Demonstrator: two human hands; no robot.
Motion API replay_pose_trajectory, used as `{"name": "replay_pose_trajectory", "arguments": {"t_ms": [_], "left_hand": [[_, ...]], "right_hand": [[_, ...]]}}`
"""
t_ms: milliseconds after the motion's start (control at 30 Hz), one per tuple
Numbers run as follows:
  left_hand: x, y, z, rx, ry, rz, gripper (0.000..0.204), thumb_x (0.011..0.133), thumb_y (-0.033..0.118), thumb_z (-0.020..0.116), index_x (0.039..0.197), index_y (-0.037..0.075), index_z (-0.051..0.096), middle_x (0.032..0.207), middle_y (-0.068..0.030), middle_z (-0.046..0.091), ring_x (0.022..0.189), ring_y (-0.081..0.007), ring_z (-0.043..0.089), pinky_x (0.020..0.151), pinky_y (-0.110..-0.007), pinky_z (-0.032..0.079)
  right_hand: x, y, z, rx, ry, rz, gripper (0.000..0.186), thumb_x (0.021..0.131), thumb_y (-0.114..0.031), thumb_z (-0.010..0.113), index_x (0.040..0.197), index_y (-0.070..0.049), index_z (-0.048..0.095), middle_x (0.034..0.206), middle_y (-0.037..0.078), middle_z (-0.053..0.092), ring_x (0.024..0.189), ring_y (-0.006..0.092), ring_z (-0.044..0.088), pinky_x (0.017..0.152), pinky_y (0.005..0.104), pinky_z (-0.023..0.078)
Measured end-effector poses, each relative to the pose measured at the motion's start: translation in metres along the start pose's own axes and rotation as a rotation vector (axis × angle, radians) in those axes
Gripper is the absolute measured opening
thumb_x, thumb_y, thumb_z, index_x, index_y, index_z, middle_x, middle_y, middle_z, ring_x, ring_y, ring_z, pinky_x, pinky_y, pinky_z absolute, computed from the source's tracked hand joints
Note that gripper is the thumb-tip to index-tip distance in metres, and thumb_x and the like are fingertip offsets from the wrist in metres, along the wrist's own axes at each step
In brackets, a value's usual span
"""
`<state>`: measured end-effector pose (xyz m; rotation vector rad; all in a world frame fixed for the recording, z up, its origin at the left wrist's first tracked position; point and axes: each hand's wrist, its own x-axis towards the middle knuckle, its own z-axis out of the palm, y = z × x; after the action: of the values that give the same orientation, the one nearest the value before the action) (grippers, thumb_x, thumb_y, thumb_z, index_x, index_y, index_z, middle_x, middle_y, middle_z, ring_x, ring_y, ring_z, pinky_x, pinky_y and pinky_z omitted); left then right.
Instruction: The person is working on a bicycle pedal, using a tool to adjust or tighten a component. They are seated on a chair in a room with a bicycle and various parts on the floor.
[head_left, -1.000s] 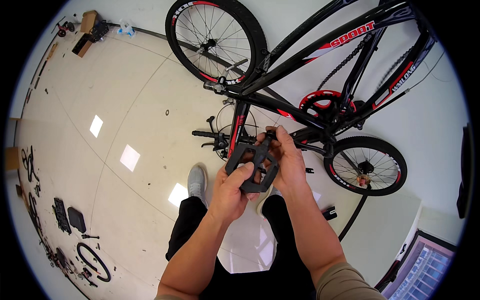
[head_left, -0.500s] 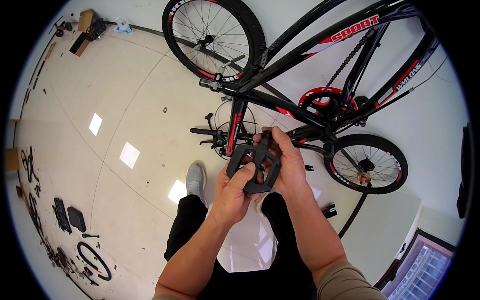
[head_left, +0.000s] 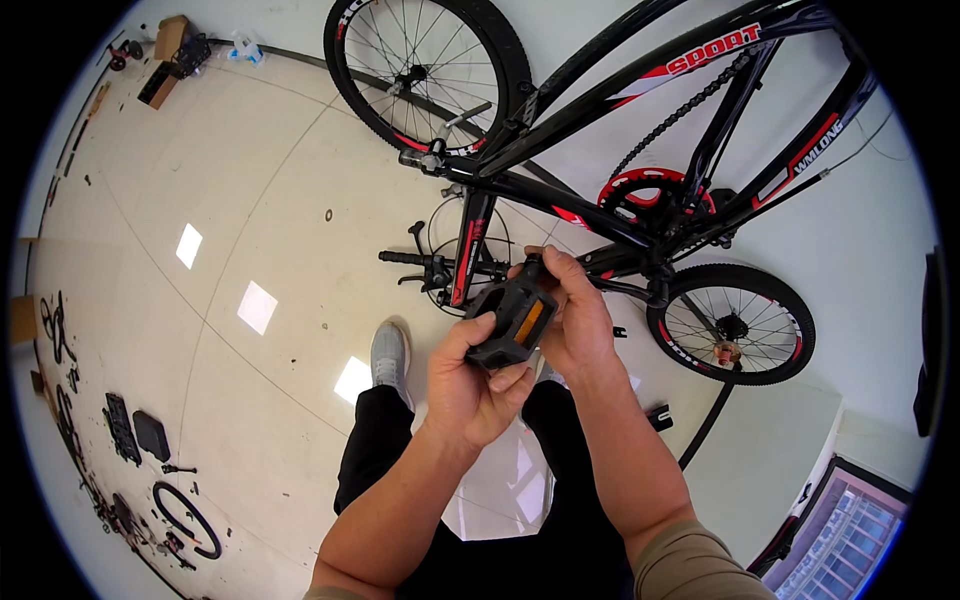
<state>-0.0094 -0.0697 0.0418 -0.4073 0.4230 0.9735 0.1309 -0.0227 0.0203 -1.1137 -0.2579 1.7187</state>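
Note:
Between both hands is a black bicycle pedal point(head_left: 507, 328), its orange reflector edge turned toward me. My left hand point(head_left: 468, 388) grips the pedal's body, thumb on its left side and fingers beneath. My right hand point(head_left: 578, 322) pinches the spindle end at the top with thumb and fingertips. Just beyond the hands lies a black and red bicycle frame point(head_left: 600, 219), upside down. Its red and black chainring point(head_left: 655, 190) carries a loosely hanging chain point(head_left: 672, 122). The pedal hides part of the handlebar area.
A front wheel point(head_left: 505, 60) leans at the far side, and a rear wheel point(head_left: 790, 320) lies right of my hands. Loose bike parts, including a black curved tube point(head_left: 190, 520), are scattered at the left. An open cardboard box point(head_left: 160, 82) stands far left.
The pedal has turned in my hands from its flat open face to its reflector edge. My left fingers have shifted underneath it. The chain now sits closer to the chainring's left side.

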Motion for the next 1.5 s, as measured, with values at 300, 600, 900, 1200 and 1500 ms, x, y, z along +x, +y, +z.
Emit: {"name": "replay_pose_trajectory", "arguments": {"t_ms": [300,600,900,1200,1500], "left_hand": [[-0.004,-0.021,0.012,0.009,0.095,0.033,0.023,0.096,0.024,0.055,0.106,0.003,0.057,0.077,-0.0047,0.06,0.051,-0.0129,0.05,0.047,-0.026,0.043],[-0.002,-0.014,0.024,0.508,0.13,0.286,0.016,0.091,0.011,0.057,0.102,0.0,0.057,0.073,-0.0096,0.062,0.039,-0.0176,0.052,0.036,-0.032,0.048],[0.011,-0.015,0.025,0.795,0.287,0.599,0.026,0.077,0.003,0.061,0.102,0.002,0.053,0.075,-0.0057,0.059,0.056,-0.0117,0.055,0.049,-0.025,0.044],[0.006,-0.013,0.035,1.528,0.364,0.727,0.033,0.078,0.009,0.064,0.108,-0.001,0.054,0.078,-0.0086,0.064,0.065,-0.0145,0.06,0.063,-0.027,0.049],[0.004,-0.015,0.036,1.66,0.205,0.765,0.041,0.079,0.014,0.072,0.112,-0.001,0.053,0.084,-0.0079,0.067,0.073,-0.0138,0.062,0.066,-0.028,0.05]], "right_hand": [[0.0,0.001,-0.001,0.017,0.018,0.011,0.033,0.096,-0.032,0.061,0.112,-0.004,0.059,0.094,0.012,0.066,0.083,0.0195,0.065,0.079,0.0343,0.054],[-0.003,-0.006,0.001,-0.01,0.012,0.059,0.033,0.096,-0.035,0.06,0.114,-0.007,0.061,0.096,0.009,0.065,0.082,0.0208,0.066,0.072,0.0354,0.055],[0.003,0.004,0.003,0.074,0.023,0.047,0.041,0.096,-0.038,0.05,0.116,-0.003,0.062,0.096,0.01,0.066,0.089,0.0211,0.063,0.081,0.0341,0.047],[-0.001,0.003,0.001,0.156,0.002,-0.039,0.022,0.092,-0.016,0.064,0.108,-0.002,0.064,0.096,0.008,0.066,0.091,0.0169,0.062,0.085,0.0315,0.048],[-0.001,0.0,-0.001,0.19,-0.027,0.018,0.025,0.089,-0.008,0.071,0.111,0.001,0.065,0.094,0.008,0.067,0.088,0.0179,0.063,0.083,0.0314,0.05]]}}
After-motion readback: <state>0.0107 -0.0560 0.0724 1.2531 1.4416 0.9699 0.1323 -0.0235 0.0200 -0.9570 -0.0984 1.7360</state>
